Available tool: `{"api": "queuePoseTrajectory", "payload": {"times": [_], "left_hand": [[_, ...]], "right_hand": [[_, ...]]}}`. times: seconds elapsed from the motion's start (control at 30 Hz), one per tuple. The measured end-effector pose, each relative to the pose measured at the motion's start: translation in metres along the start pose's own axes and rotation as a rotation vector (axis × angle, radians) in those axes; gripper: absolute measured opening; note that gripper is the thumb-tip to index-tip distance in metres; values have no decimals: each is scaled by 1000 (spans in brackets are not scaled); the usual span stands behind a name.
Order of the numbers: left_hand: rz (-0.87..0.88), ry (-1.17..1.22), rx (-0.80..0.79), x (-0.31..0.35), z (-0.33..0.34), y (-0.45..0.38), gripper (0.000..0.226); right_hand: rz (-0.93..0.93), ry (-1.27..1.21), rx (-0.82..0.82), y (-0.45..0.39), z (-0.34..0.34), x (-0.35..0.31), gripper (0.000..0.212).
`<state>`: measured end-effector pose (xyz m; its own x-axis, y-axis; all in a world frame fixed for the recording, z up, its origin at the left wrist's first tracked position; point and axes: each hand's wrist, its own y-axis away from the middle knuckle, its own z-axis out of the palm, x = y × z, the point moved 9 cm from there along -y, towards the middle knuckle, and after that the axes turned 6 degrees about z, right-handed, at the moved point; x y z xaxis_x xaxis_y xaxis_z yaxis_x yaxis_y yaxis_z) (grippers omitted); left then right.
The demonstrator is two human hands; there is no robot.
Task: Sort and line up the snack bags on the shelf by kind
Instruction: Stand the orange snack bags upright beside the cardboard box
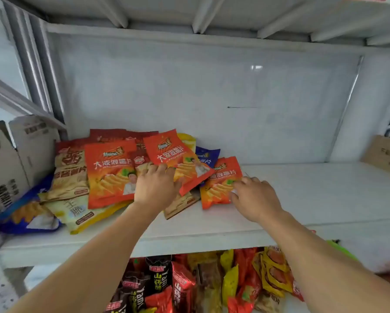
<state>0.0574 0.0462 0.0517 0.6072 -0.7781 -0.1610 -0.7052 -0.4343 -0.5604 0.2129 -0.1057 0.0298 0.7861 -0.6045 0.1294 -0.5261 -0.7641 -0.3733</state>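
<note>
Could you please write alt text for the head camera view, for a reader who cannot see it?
Two hands reach into a jumbled pile of snack bags on a white shelf: the left hand rests on the middle orange-red chip bag, the right hand touches the rightmost orange-red chip bag. More snacks fill the shelf below.
</note>
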Motion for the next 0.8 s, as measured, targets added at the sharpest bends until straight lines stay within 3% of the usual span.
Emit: {"api": "queuePoseTrajectory", "payload": {"times": [0.27, 0.47, 0.57, 0.63, 0.7, 0.8], "left_hand": [[-595, 534, -119, -36, 83, -37, 104], [-802, 738, -101, -40, 103, -44, 124], [-967, 901, -50, -43, 107, -44, 119], [-1028, 1037, 0, -42, 111, -45, 103], [-1047, 1143, 58, -39, 112, -44, 85], [-1060, 1225, 136, -40, 116, -40, 79]], "right_hand": [[309, -331, -34, -49, 60, 27, 73], [526, -540, -150, -60, 99, 35, 106], [612, -639, -209, -63, 114, 40, 119], [659, -737, -241, -63, 120, 44, 120], [696, -868, -234, -62, 121, 49, 102], [756, -1090, -223, -63, 129, 57, 77]]}}
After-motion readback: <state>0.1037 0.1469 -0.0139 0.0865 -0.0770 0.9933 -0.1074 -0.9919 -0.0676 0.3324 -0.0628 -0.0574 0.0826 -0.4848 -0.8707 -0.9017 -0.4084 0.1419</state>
